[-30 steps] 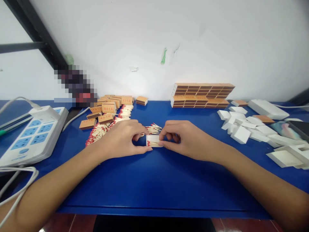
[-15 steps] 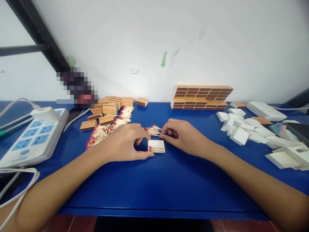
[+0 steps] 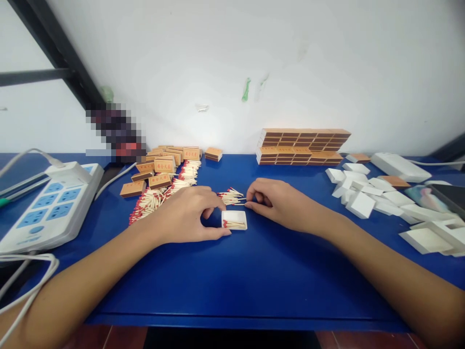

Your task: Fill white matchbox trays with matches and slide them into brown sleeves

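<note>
A small white matchbox tray (image 3: pixel 234 214) with several matches along its near side lies on the blue table. My left hand (image 3: pixel 198 213) holds the tray's left end between thumb and index finger. Just behind the tray is a small pile of red-tipped matches (image 3: pixel 229 196). My right hand (image 3: pixel 271 199), to the right of that pile, has thumb and index finger pinched at the end of a match (image 3: pixel 240 204). A large heap of matches (image 3: pixel 147 203) spreads out beyond my left hand, partly hidden by it.
Loose closed matchboxes (image 3: pixel 160 181) lie at the back left, and a stack of matchboxes (image 3: pixel 301 155) stands against the wall. White empty trays (image 3: pixel 361 204) are heaped on the right. A power strip (image 3: pixel 54 208) with cables sits at the left.
My right hand has moved slightly to the right, away from the small pile, and a match now shows at its fingertips. My left hand stays at the tray.
</note>
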`<state>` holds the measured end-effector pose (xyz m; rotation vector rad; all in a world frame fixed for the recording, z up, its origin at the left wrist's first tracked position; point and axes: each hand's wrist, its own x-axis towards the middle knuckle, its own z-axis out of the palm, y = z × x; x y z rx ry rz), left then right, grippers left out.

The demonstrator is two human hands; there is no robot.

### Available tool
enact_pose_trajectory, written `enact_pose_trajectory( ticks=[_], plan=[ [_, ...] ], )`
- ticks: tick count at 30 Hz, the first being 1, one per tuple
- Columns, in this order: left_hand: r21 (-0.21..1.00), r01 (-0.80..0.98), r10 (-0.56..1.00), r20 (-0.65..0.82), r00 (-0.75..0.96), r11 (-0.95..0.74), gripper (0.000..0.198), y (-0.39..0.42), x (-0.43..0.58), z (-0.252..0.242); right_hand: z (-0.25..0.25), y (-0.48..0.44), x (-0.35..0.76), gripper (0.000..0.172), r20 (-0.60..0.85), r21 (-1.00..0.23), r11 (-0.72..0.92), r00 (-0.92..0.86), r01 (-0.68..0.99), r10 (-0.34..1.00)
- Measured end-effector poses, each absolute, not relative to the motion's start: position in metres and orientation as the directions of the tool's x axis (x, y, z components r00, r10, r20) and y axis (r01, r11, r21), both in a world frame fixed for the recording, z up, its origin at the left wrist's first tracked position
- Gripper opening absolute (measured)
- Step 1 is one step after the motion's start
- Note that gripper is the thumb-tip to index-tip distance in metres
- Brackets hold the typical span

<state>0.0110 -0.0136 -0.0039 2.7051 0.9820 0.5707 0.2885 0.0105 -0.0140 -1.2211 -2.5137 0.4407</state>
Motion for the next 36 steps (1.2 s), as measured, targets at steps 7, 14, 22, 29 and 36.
enact_pose_trajectory(
  ticks=[7, 14, 22, 29, 36],
  plan=[
    [0.310, 0.582, 0.657, 0.275, 0.702, -0.752, 0.029, -0.013, 0.011, -0.004, -0.019, 0.011, 0.288, 0.012, 0.136, -0.411, 0.586, -0.588, 0.698, 0.797],
    [0.313, 0.582, 0.658, 0.272, 0.702, -0.750, 0.028, -0.012, 0.011, -0.003, -0.013, 0.011, 0.291, 0.016, 0.154, -0.413, 0.600, -0.596, 0.685, 0.788],
    [0.309, 0.582, 0.657, 0.284, 0.699, -0.752, 0.028, -0.011, 0.010, -0.003, 0.000, -0.010, 0.280, 0.015, 0.134, -0.503, 0.596, -0.625, 0.626, 0.769],
    [0.388, 0.575, 0.683, 0.254, 0.685, -0.720, 0.030, -0.015, 0.014, 0.001, -0.010, -0.015, 0.271, 0.013, 0.220, -0.537, 0.619, -0.612, 0.574, 0.759],
    [0.514, 0.522, 0.674, 0.161, 0.721, -0.681, 0.030, -0.024, 0.020, 0.003, -0.026, -0.006, 0.249, 0.024, 0.246, -0.570, 0.459, -0.391, 0.682, 0.887]
  ],
)
